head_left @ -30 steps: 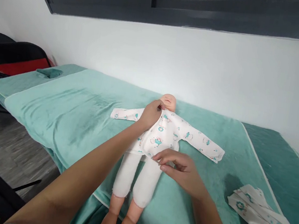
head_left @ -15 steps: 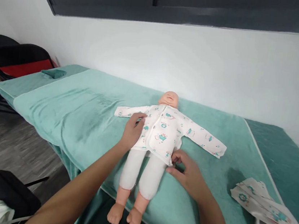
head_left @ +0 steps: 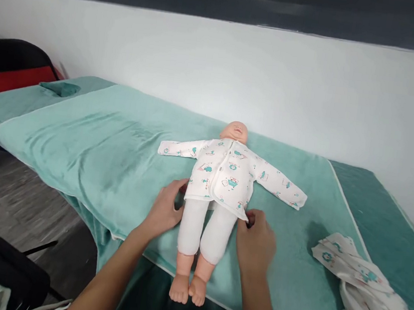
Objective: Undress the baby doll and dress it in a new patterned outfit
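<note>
A baby doll (head_left: 234,131) lies on its back on a teal towel (head_left: 91,146), its feet over the near edge. It wears a white printed shirt (head_left: 223,174) with sleeves spread out, and white leggings (head_left: 205,228). My left hand (head_left: 165,207) curls at the doll's left hip, fingers on the shirt's lower hem. My right hand (head_left: 255,239) pinches the hem at the doll's other hip.
A second white printed garment (head_left: 360,287) lies crumpled on the towel at the right. A small folded teal cloth (head_left: 59,88) sits far left. Black chairs with a red seat (head_left: 13,76) stand at the left; the white wall runs behind the bed.
My left hand has slid from the doll's collar down its side to the hip. My right hand has shifted to the right corner of the hem. The view tilted down.
</note>
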Demonstrator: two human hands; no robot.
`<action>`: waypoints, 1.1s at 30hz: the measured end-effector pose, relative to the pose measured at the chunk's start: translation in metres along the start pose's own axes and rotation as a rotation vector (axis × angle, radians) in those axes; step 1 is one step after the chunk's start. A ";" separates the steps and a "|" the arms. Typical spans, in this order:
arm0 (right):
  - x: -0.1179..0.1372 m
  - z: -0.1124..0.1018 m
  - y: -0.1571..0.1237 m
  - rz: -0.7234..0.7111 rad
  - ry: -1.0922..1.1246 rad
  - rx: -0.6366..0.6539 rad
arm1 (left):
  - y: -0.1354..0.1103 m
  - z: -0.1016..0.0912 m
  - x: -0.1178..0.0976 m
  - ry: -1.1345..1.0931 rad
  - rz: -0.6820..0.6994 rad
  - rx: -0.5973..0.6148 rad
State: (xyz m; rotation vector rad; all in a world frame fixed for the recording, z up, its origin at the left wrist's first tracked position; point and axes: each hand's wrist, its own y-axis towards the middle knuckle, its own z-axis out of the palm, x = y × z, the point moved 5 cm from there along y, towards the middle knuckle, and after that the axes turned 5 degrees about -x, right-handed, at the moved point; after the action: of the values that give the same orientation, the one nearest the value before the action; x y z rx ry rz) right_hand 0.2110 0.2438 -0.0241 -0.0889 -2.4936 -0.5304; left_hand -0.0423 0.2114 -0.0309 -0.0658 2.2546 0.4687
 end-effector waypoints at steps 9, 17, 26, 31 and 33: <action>0.004 0.000 -0.003 0.152 0.056 -0.016 | 0.007 0.013 0.003 0.182 -0.060 -0.057; -0.010 -0.002 -0.018 0.272 0.437 -0.043 | -0.006 0.006 0.015 -0.118 -0.120 -0.251; -0.009 -0.013 -0.038 0.199 0.178 -0.037 | -0.007 -0.002 0.009 -0.084 -0.017 -0.298; -0.017 -0.019 -0.046 0.227 0.335 -0.052 | -0.009 -0.005 0.017 -0.370 -0.089 -0.336; -0.026 -0.019 -0.036 0.280 0.492 -0.111 | -0.011 -0.007 0.026 -0.535 -0.134 -0.383</action>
State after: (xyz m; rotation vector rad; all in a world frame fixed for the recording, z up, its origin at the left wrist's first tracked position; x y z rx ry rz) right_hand 0.2362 0.2049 -0.0376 -0.3067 -1.9335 -0.5010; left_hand -0.0623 0.2015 -0.0488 -0.2555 1.6075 0.7423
